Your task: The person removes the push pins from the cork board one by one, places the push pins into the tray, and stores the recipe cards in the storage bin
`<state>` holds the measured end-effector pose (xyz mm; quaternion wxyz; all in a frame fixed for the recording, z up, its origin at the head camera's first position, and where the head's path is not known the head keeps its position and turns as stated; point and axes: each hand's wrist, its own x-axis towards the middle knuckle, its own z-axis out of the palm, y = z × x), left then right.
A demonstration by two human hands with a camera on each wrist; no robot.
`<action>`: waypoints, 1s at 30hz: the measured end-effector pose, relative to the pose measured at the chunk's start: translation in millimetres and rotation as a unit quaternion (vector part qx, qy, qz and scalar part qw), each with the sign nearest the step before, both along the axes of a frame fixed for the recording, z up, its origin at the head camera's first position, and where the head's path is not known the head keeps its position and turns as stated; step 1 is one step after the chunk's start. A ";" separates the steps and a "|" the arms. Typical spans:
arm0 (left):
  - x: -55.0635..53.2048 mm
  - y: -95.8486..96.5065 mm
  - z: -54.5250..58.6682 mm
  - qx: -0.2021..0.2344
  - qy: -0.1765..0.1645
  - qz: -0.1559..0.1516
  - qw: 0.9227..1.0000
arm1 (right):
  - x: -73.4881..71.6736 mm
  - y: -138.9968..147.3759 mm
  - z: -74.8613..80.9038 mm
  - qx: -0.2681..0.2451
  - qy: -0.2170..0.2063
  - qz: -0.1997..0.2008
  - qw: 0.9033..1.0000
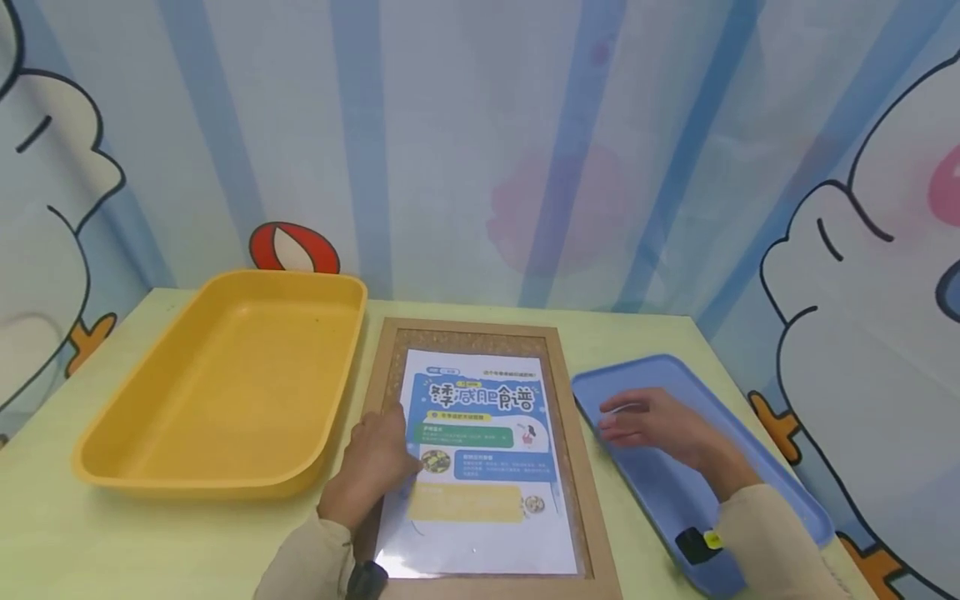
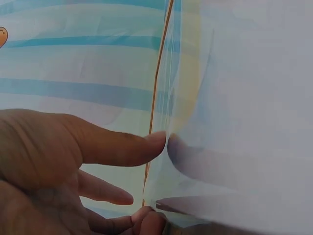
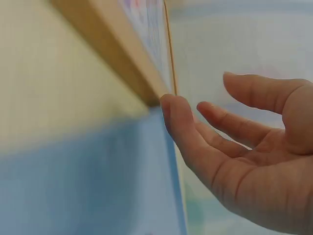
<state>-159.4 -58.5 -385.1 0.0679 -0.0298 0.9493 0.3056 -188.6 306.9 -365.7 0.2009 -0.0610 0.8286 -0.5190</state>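
Note:
A printed sheet in a clear, glossy cover (image 1: 480, 542) lies on a wood-framed corkboard (image 1: 567, 417) in the middle of the table. My left hand (image 1: 378, 450) rests at the sheet's left edge. In the left wrist view its thumb (image 2: 122, 149) meets the glossy surface, which mirrors the fingers; what the lower fingertips touch is unclear. Over the blue tray (image 1: 667, 383), my right hand (image 1: 660, 425) hovers with relaxed fingers, holding nothing. The right wrist view shows those fingers (image 3: 195, 152) in front of a corner of the wooden frame (image 3: 122, 49).
A deep yellow tray (image 1: 337, 392) stands left of the corkboard on the pale yellow table (image 1: 150, 550). The blue tray lies close along the board's right side. Behind the table hangs a striped cartoon backdrop (image 1: 457, 150). Small black devices sit by both wrists.

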 end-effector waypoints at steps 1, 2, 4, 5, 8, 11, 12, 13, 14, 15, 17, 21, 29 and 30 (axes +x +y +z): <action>-0.3 -0.9 0.0 0.000 0.000 0.003 1.000 | 0.2 -5.8 -1.1 -0.016 -0.011 0.007 1.000; -0.5 -1.7 0.2 -0.003 0.000 0.003 1.000 | 0.1 -10.8 -2.2 -0.031 -0.021 0.010 0.999; -0.8 -2.9 0.8 -0.006 0.003 0.001 1.000 | 0.4 -19.3 -3.7 -0.049 -0.037 0.014 0.998; -1.1 -3.4 0.7 -0.007 0.006 -0.001 1.000 | 0.7 -23.1 -4.1 -0.055 -0.042 0.015 0.998; -1.1 -5.2 0.5 -0.006 0.006 -0.003 1.000 | 1.6 -32.1 -4.4 -0.060 -0.053 0.009 0.997; -0.8 -8.0 -1.4 0.011 0.010 -0.003 1.000 | 2.7 -38.8 -3.9 -0.059 -0.054 0.003 0.997; -0.5 -9.0 -1.6 0.019 0.010 -0.002 1.000 | 3.2 -40.5 -3.7 -0.057 -0.054 0.002 0.997; -0.5 -9.9 -2.2 0.029 0.010 -0.001 1.000 | 3.4 -41.8 -3.7 -0.056 -0.053 0.001 0.997; -0.4 -11.0 -2.3 0.037 0.009 0.001 0.999 | 3.8 -43.0 -4.0 -0.056 -0.053 -0.002 0.997; -0.5 -11.9 -2.0 0.040 0.006 0.004 0.999 | 4.0 -43.8 -4.2 -0.057 -0.052 -0.002 0.997; -0.7 -13.7 -1.2 0.045 0.003 0.009 0.999 | 4.3 -45.4 -5.0 -0.061 -0.053 -0.003 0.997; -1.5 -19.3 -2.1 0.062 0.006 0.022 0.998 | 3.9 -48.2 -7.2 -0.067 -0.054 0.001 0.996; -2.8 -34.7 -7.6 0.258 -0.029 0.040 0.965 | 3.8 -54.5 -7.3 -0.052 -0.049 -0.010 0.997; -2.5 -36.0 -6.7 0.274 -0.035 0.041 0.960 | 4.0 -55.1 -6.8 -0.052 -0.047 -0.010 0.997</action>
